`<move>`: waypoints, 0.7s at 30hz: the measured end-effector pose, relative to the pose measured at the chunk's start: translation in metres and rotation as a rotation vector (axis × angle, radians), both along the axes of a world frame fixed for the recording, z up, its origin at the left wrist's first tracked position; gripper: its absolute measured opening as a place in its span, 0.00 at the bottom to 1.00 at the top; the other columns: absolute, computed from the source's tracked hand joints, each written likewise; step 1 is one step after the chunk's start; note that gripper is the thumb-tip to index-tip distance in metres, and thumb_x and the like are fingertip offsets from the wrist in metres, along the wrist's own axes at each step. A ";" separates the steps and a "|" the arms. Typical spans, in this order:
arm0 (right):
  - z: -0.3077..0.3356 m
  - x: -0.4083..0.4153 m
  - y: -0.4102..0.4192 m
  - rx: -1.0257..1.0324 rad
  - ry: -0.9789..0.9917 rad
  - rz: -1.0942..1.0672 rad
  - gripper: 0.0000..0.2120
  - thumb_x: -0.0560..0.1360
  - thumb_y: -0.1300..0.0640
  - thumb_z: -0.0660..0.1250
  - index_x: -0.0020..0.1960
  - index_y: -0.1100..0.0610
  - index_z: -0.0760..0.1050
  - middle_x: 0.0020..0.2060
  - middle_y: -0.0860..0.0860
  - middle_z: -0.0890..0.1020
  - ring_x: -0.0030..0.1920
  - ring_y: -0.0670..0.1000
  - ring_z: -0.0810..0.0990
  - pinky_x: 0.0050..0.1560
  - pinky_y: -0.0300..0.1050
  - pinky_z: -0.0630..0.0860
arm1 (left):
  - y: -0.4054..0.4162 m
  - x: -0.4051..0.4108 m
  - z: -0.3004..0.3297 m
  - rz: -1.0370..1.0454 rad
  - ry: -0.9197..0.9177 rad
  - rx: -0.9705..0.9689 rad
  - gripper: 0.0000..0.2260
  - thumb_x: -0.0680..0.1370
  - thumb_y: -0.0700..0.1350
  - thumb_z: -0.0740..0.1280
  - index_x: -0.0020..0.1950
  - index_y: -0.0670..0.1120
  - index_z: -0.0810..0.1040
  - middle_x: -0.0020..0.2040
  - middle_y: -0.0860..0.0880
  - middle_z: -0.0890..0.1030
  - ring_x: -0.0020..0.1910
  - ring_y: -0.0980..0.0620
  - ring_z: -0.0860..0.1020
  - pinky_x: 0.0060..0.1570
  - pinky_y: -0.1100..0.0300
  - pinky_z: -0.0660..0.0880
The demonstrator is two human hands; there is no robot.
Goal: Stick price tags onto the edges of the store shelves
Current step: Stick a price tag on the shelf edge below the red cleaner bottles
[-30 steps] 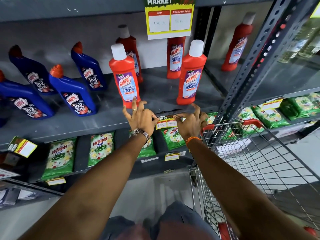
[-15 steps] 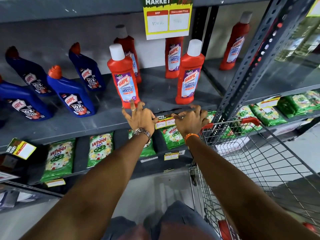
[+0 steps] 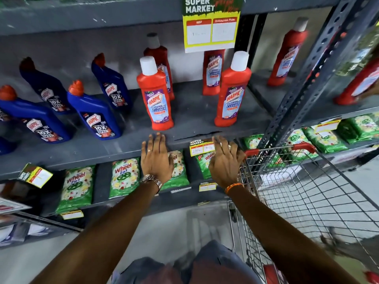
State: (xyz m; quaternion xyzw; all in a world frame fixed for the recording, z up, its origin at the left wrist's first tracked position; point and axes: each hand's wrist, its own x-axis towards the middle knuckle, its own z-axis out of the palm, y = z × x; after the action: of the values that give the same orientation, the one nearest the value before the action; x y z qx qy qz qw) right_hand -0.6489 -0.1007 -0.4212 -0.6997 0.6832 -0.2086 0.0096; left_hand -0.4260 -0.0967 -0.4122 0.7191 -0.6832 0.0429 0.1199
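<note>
A small yellow price tag (image 3: 201, 148) sits on the front edge of the grey middle shelf (image 3: 114, 154), below the red bottles. My right hand (image 3: 225, 160) is just right of it, fingers spread, fingertips over the tag's right end; contact is unclear. My left hand (image 3: 156, 158), with a watch on the wrist, hangs flat with fingers extended to the tag's left, fingertips at the shelf edge. Neither hand holds anything. A larger yellow price card (image 3: 212, 25) hangs from the top shelf.
Red bottles (image 3: 154, 95) and blue bottles (image 3: 96, 115) stand on the middle shelf. Green detergent packs (image 3: 124, 179) fill the shelf below, with small tags (image 3: 207, 186) on its edge. A loose tag (image 3: 35, 175) dangles at left. A wire trolley (image 3: 307, 191) stands at right beside a perforated upright (image 3: 307, 78).
My left hand moved left, away from the tag, and flattened. My right hand opened from pressing the tag and drew back slightly. The view shifted down a little.
</note>
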 end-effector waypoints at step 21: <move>-0.008 0.027 -0.002 0.058 0.050 0.214 0.30 0.66 0.64 0.69 0.69 0.61 0.75 0.63 0.56 0.82 0.63 0.59 0.78 0.60 0.59 0.72 | 0.012 0.021 -0.014 -0.079 -0.021 0.159 0.45 0.73 0.47 0.68 0.85 0.43 0.47 0.85 0.43 0.52 0.84 0.39 0.53 0.82 0.41 0.49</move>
State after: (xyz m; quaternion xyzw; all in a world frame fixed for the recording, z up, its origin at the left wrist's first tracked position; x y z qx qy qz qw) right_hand -0.6216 -0.1025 -0.4292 -0.7732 0.6102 -0.1689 0.0348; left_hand -0.4047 -0.0852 -0.4264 0.6984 -0.7134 -0.0088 0.0569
